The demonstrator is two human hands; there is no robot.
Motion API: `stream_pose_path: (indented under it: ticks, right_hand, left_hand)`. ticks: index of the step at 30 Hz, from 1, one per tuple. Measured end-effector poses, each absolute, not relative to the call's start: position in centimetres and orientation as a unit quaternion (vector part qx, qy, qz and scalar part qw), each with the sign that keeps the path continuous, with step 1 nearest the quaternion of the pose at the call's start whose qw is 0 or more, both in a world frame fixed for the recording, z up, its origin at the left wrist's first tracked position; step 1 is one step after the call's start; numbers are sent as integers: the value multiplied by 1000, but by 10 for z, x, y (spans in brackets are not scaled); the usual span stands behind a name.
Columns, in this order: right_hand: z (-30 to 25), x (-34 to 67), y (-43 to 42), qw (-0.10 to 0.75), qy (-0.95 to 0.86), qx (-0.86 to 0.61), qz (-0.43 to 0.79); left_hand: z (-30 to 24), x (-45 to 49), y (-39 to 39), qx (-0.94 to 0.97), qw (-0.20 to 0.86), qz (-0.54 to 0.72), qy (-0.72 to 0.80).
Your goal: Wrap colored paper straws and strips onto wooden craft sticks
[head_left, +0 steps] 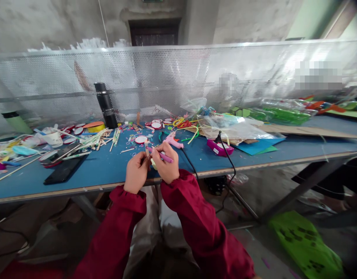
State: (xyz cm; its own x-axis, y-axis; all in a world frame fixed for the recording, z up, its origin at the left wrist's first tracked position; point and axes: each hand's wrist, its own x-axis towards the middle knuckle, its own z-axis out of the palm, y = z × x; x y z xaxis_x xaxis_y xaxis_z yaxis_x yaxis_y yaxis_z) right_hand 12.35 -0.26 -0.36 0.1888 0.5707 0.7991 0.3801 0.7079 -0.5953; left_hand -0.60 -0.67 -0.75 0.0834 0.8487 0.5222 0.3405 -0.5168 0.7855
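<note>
Above the front edge of the blue table [99, 166], my left hand [137, 172] is closed on a small flat wooden stick [147, 148], upright between thumb and fingers. My right hand [169, 164] grips a purple pen [166, 157], its front end close to the stick; whether they touch I cannot tell. A pale yellow piece [153, 164] shows between the hands, and which hand holds it is unclear. Just behind my right hand lies a pink glue gun [174, 140] with a black cord. A round white disc with a red rim [141, 140] lies behind my left hand.
Left are a black phone [60, 172], loose wooden sticks [98, 140] and a black bottle [106, 106]. Right are a magenta box [220, 147] with a cord over the table edge, and plastic bags [236, 128] on coloured sheets. A perforated metal screen [172, 77] stands behind.
</note>
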Motion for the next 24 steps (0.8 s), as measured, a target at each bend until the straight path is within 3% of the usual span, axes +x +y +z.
stream_pose_path:
  ticks: [24]
  right_hand:
    - [-5, 123, -1, 688, -615, -382, 61]
  left_hand:
    - [-10, -8, -3, 700, 235, 521, 428]
